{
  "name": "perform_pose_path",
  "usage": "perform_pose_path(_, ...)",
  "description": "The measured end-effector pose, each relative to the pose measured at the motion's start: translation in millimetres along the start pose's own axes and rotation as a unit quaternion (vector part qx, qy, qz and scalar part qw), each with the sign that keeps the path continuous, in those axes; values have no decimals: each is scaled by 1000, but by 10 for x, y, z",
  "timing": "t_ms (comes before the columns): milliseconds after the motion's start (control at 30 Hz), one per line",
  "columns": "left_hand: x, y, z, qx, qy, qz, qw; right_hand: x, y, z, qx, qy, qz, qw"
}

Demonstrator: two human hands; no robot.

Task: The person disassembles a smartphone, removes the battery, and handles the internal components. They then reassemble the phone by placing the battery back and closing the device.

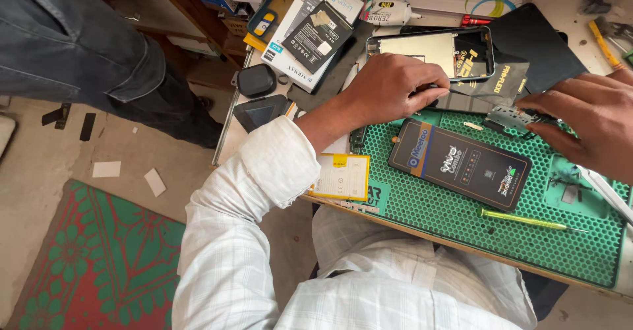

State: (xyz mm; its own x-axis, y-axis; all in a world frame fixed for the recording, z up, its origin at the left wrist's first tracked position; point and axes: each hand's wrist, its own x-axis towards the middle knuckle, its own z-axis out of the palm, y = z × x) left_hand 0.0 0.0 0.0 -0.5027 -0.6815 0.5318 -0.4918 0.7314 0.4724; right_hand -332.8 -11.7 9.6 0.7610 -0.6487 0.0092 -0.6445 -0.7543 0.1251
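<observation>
My left hand (389,89) rests with fingers curled at the near edge of an opened phone frame (432,53) on the workbench; whether it pinches anything small I cannot tell. My right hand (587,116) grips a small silver metal part (511,116) over the green perforated work mat (461,218). A black phone-shaped package (459,163) lies on the mat between the two hands. A yellow-green screwdriver (521,219) lies near the mat's front edge.
A yellow and white battery (341,177) sits by my left sleeve. A white battery box (310,30), a glue tube (386,11), dark pouches (534,36) and small black cases (256,79) crowd the bench. Another person's dark trouser leg (79,46) stands at left beside a patterned rug (99,264).
</observation>
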Motion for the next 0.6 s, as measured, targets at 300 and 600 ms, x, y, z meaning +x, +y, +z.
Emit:
perform_pose_path(300,125,75,79,14,-9,1,1000,7,26,18,6,-45,21,999)
perform_pose_path(600,190,66,172,4,-3,8,1000,-65,124,15,90,66,14,994)
